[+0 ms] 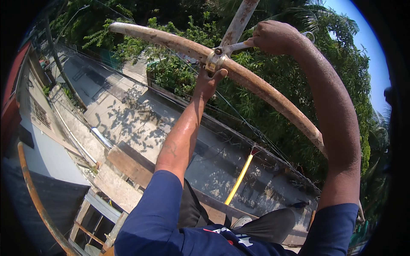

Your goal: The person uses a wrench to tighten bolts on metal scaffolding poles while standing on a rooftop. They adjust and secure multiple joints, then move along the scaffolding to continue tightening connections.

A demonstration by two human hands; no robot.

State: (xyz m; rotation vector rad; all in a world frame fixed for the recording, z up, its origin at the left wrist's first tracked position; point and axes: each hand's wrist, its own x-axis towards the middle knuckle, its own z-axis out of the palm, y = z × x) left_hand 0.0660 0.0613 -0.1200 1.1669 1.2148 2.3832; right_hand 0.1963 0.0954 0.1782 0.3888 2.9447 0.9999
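Note:
Up ahead, a rusty scaffold pipe [265,88] runs across the view, bent by the lens. A second pipe [240,22] rises from behind it where a metal scaffold clamp [213,60] sits around the joint. My left hand [206,84] grips the clamp from below, its thumb beside the clamp; the other fingers are partly hidden. My right hand [275,37] is closed around a wrench [237,47]. One end of the wrench meets the nut on the clamp, while a metal ring shows beyond my wrist.
Far below lies a paved street [141,113] with tree shadows. Wooden planks [130,162] and a yellow pole [239,179] are beneath me. Another rusty pipe [36,200] stands at the left, near a building wall [55,149]. Cables run past leafy trees [294,81].

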